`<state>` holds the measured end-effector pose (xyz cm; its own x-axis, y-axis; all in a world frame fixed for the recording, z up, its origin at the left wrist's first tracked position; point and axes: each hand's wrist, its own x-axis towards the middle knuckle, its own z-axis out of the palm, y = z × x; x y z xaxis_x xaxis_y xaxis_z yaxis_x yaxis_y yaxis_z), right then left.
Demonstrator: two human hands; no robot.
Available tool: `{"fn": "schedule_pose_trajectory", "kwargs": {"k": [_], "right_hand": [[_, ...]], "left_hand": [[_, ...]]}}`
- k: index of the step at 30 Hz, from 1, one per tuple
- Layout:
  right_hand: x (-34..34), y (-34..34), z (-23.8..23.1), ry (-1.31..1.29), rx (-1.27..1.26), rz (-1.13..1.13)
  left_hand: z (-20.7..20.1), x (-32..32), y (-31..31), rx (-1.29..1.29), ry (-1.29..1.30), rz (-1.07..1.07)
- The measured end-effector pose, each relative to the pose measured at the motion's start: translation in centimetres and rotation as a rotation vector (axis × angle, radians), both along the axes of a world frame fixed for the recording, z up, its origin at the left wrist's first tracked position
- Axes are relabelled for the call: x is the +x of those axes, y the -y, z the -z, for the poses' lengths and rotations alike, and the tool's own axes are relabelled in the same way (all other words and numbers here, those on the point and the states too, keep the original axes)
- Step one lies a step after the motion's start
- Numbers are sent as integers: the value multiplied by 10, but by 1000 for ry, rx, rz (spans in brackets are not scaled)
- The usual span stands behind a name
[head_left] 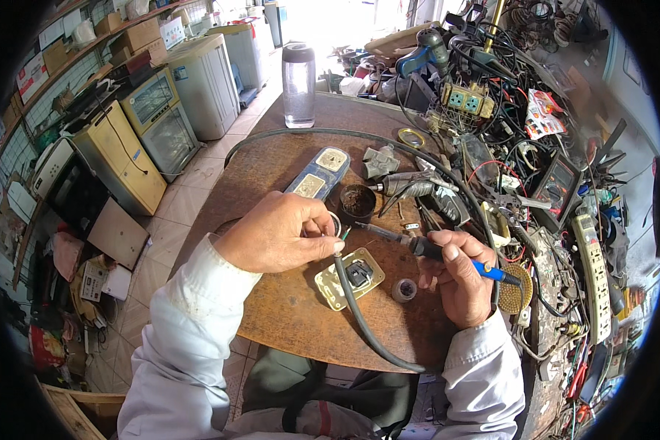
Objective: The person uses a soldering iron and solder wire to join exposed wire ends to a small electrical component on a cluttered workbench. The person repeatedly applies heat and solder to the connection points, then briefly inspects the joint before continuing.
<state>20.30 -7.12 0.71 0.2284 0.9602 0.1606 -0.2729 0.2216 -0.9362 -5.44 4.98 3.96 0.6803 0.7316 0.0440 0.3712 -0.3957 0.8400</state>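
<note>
My left hand [286, 231] pinches the end of a thick black cable [356, 308], where thin wires, one of them green, stick out. From there the cable droops over the table's front edge. In my right hand [458, 275] is a soldering iron [433, 249] with a blue and black handle, its tip pointing left close to the wire ends. Just below the cable end lies a squarish yellowed plate [334, 286] with a black socket part [358, 274] in its middle. A small round jar [404, 290] stands near my right fingers. Behind the tip sits a dark round tin [358, 202].
On the brown wooden table [271, 323] lie a blue socket strip [319, 174] and a grey power tool [418, 182]. A clear bottle [298, 88] stands at the far edge. Tangled wires, a multimeter [557, 183] and a long power strip [592, 279] crowd the right side.
</note>
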Motion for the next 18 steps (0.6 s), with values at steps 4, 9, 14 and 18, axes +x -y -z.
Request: {"fn": "schedule_pose_trajectory", "kwargs": {"k": [4,9,14,18], "right_hand": [[5,-1,10,59,70,8],[5,6,13,198,95,67],[2,13,8,226,69,67],[-2,17,1,243,45,32]], "left_hand": [[1,3,2,-73,74,42],[-10,9,10,-316,74,-45],[12,8,3,-159,147,-2],[14,11,4,-149,149,-13]]}}
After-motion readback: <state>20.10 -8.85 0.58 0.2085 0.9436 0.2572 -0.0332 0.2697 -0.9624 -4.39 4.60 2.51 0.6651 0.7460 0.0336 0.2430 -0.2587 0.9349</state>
